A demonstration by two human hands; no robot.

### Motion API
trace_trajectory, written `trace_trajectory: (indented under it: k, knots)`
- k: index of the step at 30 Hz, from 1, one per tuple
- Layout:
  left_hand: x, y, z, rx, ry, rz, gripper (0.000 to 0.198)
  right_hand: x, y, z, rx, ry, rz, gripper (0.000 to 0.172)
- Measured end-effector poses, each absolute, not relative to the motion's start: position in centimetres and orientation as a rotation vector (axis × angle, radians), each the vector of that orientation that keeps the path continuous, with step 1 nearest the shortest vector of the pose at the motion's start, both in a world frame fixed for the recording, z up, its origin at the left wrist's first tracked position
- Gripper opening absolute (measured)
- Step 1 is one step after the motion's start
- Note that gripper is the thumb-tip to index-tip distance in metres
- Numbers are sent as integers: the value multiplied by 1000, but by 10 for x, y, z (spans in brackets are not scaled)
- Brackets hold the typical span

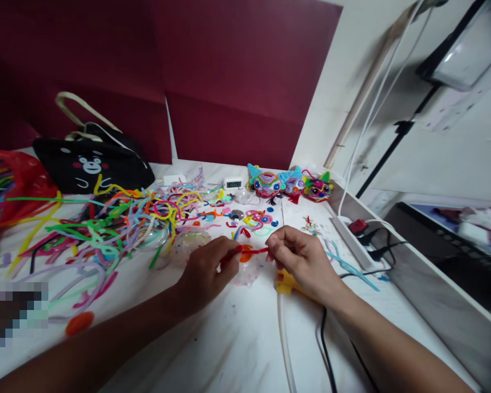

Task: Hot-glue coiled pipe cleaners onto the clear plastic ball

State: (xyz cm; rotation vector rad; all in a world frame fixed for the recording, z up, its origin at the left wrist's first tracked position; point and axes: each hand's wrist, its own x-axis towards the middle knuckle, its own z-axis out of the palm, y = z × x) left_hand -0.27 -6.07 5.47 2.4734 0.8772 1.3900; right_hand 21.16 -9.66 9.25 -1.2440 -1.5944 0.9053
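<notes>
A short red pipe cleaner (251,251) is stretched between both my hands above the white table (229,338). My left hand (207,270) pinches its left end with fingers closed. Closed fingertips of my right hand (300,256) pinch its right end. Just under the strand lie an orange disc (245,255) and a clear bubbly ball (247,273). A yellow glue gun (286,284) lies beneath my right wrist.
A heap of coloured pipe cleaners (106,229) covers the left of the table. Three finished colourful animal faces (290,184) stand at the back edge beside a small digital timer (233,183). A black bear-print bag (92,164), a power strip (354,240) and cables (327,349) lie around.
</notes>
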Motion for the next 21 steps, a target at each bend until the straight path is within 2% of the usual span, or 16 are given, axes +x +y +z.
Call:
trace_trajectory:
  k: [3, 10, 17, 21]
  knots:
    - [-6, -59, 54, 2471, 914, 1417, 10, 216, -94, 89, -1237, -1576, 975, 23]
    - [-8, -50, 44, 2452, 973, 1380, 23, 223, -95, 90, -1231, -1721, 725, 20]
    - [-7, -49, 51, 2408, 999, 1399, 15, 221, -95, 98, -1177, -1873, 534, 18]
    - [-9, -48, 50, 2400, 964, 1430, 14, 224, -93, 93, -1092, -2060, 135, 19]
